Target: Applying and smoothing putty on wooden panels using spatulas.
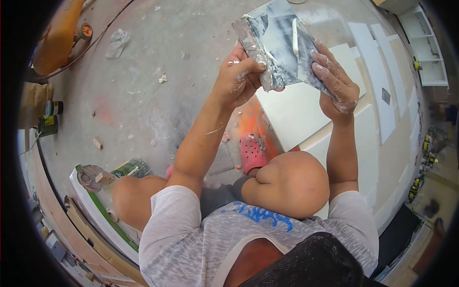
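Held up in front of me are two flat, dark putty spreaders smeared with white filler. My left hand [241, 76] pinches the left spreader [260, 45] along its lower edge, thumb on top. My right hand [337, 79] grips the right spreader [306, 64] by its outer side, fingers stretched across its face. The two blades meet and overlap in the middle. A thick white ridge of filler [295, 38] stands on the right one. White smears cover the fingers of both hands.
White panels [299, 112] lie to the right on the floor. A pink clog [252, 152] is on my foot below my hands. At far left stand an orange machine [57, 38] and green cans [48, 125]. A crumpled plastic bag [117, 43] lies on the concrete floor.
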Motion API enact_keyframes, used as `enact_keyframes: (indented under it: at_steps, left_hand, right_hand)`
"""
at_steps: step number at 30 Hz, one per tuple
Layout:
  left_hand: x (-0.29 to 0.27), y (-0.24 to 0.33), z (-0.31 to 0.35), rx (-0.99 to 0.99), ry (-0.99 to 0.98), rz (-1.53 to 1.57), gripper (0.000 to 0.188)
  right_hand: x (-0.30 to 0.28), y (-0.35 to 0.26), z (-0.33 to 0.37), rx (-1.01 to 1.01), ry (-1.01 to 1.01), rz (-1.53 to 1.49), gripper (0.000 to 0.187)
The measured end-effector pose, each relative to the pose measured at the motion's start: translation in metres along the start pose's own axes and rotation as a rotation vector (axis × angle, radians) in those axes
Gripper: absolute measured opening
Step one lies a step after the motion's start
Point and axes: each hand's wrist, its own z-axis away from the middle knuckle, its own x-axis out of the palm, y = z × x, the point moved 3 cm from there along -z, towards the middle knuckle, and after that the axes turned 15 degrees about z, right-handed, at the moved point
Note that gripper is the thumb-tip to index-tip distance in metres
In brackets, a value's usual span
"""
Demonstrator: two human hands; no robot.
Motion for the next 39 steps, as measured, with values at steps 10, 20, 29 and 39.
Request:
enact_keyframes:
  at_steps: [10,20,29,39]
  left_hand:
    - [-0.016,0.012,0.011,0.083,0.06,0.042,0.05]
    - [-0.032,0.01,-0.002,0.062,0.146,-0.32,0.045]
    - [-0.078,0.013,0.006,0.184,0.248,-0.28,0.049]
    - [-0.141,0.024,0.044,0.131,0.585,-0.369,0.057]
  right_hand:
    - [0.031,0.035,0.008,0.216,-0.049,0.248,0.04]
    - [-0.012,0.004,-0.024,-0.181,-0.263,0.578,0.028]
    - [-0.076,0.154,0.071,0.263,-0.362,0.798,0.032]
    - [-0.064,0.427,0.177,0.548,-0.7,1.144,0.022]
